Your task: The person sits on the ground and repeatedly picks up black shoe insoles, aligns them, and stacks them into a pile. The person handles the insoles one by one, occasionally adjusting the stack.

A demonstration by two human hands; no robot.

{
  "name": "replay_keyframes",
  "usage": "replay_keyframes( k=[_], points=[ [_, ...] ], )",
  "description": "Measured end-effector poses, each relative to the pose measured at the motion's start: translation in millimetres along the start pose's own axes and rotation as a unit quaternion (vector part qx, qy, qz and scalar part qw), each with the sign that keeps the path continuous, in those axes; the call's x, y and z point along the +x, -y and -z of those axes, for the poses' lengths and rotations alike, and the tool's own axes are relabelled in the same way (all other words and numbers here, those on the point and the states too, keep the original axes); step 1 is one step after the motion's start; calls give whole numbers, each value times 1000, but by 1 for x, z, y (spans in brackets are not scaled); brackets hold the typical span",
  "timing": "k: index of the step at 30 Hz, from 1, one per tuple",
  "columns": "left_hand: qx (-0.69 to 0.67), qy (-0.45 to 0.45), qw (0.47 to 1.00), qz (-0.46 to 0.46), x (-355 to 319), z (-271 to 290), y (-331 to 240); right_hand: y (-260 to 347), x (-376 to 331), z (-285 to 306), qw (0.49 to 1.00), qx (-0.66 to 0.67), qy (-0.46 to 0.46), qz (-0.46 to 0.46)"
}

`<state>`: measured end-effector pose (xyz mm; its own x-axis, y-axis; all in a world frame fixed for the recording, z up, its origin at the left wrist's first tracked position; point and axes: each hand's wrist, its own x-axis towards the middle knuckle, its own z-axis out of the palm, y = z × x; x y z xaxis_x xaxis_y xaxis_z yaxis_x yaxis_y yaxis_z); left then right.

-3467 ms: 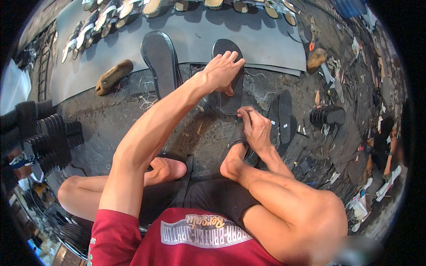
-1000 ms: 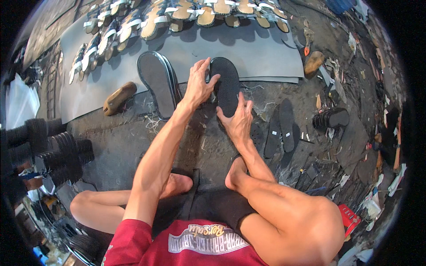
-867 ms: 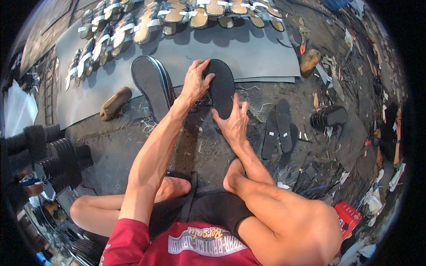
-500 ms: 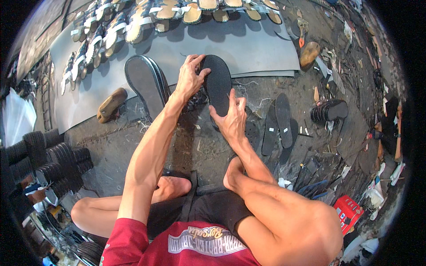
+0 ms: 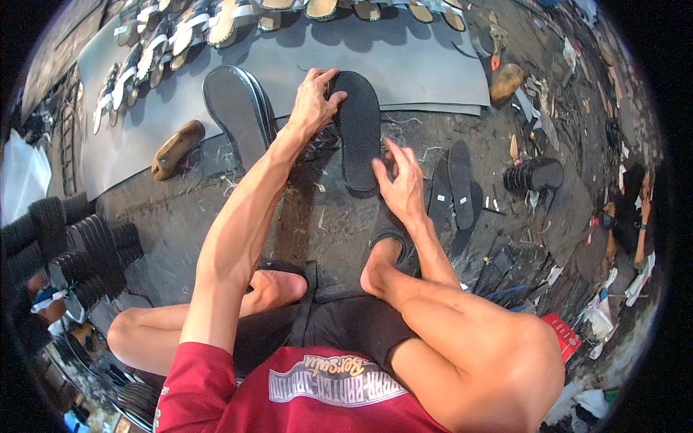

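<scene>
- You're sitting low on the ground, knees bent wide, your right foot (image 5: pixel 381 261) planted just beneath your right wrist and your left foot (image 5: pixel 274 287) tucked in against your shorts.
- Your right hand (image 5: pixel 399 186) is reaching forward with the fingers spread wide and loose, fingertips pressing on the lower right edge of the black sole (image 5: pixel 359 130); it's resting there, gripping nothing.
- Your left arm is stretching out long and nearly straight, and your left hand (image 5: pixel 312 105) is lying flat over the sole's upper left edge, fingers open and curling onto its textured face, pinning rather than clasping.
- The black sole is lying lengthwise between your two hands, its far end on the grey sheet (image 5: pixel 426 65), its near end on the dark floor (image 5: pixel 180 224).
- Just left of your left hand, a stack of larger dark soles (image 5: pixel 234 108) is lying at a slant.
- Right of your right hand, thin insoles (image 5: pixel 453 184) are lying side by side, with a pile of black heel pieces (image 5: pixel 533 175) beyond them.
- The floor around you is grimy, littered with scraps and trimmings.
- Further left, a wooden shoe last (image 5: pixel 177 148) is lying on the sheet's edge, and stacked black soles (image 5: pixel 72 249) are piling up at your far left.
- At the far end, a row of finished sandals (image 5: pixel 216 22) is lining the back of the sheet.
</scene>
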<state>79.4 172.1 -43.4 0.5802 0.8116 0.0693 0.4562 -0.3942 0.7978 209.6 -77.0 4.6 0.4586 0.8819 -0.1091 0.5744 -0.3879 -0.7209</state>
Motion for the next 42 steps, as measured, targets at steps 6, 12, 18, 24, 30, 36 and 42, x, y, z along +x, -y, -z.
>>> replay_keyframes(
  k=[6, 12, 18, 24, 30, 36, 42],
  points=[
    [-15, 15, 1000, 17, 1, 2, -11, -5, -44, -3, 996, -27, 17, 86],
    [-16, 13, 1000, 4, 2, 1, -3, -12, -42, -10, 996, -29, -7, 85],
    [20, -7, 999, -36, 4, -4, 7, -14, -41, -10, 998, -3, -10, 65],
    [38, -12, 998, -44, 2, -4, 5, -14, -41, -12, 996, -21, -16, 80],
    [114, 27, 980, -160, -12, -9, -26, -17, -40, -13, 995, -17, -30, 94],
    [259, 224, 927, -151, -62, 0, -67, -7, -42, -7, 998, -9, -7, 60],
    [319, 187, 922, -112, -74, -31, -88, -44, 15, 41, 995, 88, 37, 6]
  ],
)
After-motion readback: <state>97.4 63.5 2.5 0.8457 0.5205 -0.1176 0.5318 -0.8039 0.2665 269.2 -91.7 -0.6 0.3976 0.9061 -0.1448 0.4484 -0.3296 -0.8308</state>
